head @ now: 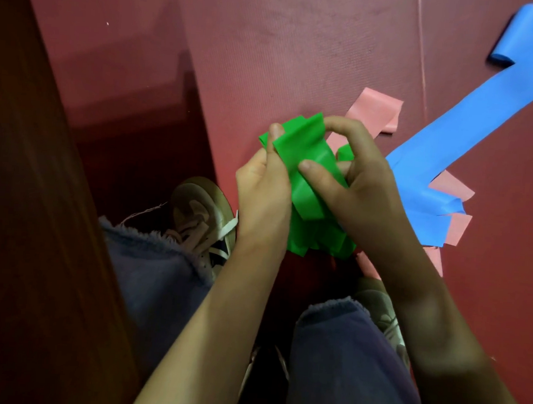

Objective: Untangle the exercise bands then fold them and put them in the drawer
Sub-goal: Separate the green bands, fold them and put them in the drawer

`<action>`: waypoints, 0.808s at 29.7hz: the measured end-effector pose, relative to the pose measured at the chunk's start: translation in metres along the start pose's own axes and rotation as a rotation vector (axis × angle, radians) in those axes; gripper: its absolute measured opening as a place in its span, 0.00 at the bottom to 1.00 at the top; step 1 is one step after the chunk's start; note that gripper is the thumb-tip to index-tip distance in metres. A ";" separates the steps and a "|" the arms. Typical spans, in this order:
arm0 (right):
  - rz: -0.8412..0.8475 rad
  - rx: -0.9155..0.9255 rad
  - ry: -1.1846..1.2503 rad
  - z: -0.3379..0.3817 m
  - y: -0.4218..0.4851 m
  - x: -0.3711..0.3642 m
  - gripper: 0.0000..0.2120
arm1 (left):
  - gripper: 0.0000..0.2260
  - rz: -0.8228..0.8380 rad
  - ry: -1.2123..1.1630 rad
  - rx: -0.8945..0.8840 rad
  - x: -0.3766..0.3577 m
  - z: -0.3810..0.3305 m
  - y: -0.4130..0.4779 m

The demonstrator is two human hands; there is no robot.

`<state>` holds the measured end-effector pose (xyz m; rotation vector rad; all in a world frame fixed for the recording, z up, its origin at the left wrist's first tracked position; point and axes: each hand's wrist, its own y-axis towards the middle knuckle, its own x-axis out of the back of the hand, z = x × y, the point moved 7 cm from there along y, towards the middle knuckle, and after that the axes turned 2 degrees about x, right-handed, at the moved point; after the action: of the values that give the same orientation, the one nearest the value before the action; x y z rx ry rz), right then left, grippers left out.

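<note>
Bunched green band (307, 189); sprawled blue band (485, 122).

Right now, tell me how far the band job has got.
Done: the green band is free of the others and partly folded into layers. In hand: the left hand and right hand pinch it, mid-fold. Left: the blue band and pink band lie overlapping on the red mat, not yet sorted; no band is seen put away.

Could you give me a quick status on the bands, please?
Left hand and right hand both grip green band, part folded. Blue band lies across pink band on mat.
</note>
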<state>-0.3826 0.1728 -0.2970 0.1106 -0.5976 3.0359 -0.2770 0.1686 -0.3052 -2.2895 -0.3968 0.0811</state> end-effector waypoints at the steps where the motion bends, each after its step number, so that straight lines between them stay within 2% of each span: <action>1: -0.014 0.005 -0.022 0.000 0.000 0.001 0.15 | 0.16 0.011 0.017 -0.013 -0.002 -0.002 -0.001; 5: -0.043 0.002 -0.096 -0.003 0.003 0.004 0.21 | 0.20 0.041 0.112 -0.020 -0.002 -0.002 -0.002; 9: -0.086 -0.044 -0.078 -0.006 0.004 0.005 0.18 | 0.28 0.194 0.110 0.045 -0.010 0.004 -0.007; 10: -0.097 -0.047 -0.069 -0.007 0.003 0.006 0.18 | 0.24 0.228 0.114 0.021 -0.013 0.002 -0.009; 12: -0.117 -0.052 -0.059 -0.010 0.002 0.008 0.16 | 0.07 0.253 0.150 -0.085 -0.020 -0.006 -0.013; 14: -0.125 -0.066 -0.027 -0.010 0.000 0.008 0.15 | 0.09 0.215 0.158 -0.150 -0.018 -0.008 -0.011; 17: -0.156 -0.053 0.018 -0.005 -0.002 0.003 0.12 | 0.10 0.167 0.109 -0.159 -0.015 -0.012 -0.010; 21: -0.265 -0.017 0.033 0.000 -0.007 0.002 0.08 | 0.10 0.120 0.030 -0.171 -0.015 -0.017 -0.011; 24: -0.342 -0.008 0.006 0.001 -0.012 0.004 0.08 | 0.11 0.111 -0.013 -0.160 -0.015 -0.018 -0.010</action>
<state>-0.3862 0.1839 -0.2909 0.1826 -0.5277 2.7025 -0.2903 0.1576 -0.2871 -2.4693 -0.2916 0.1242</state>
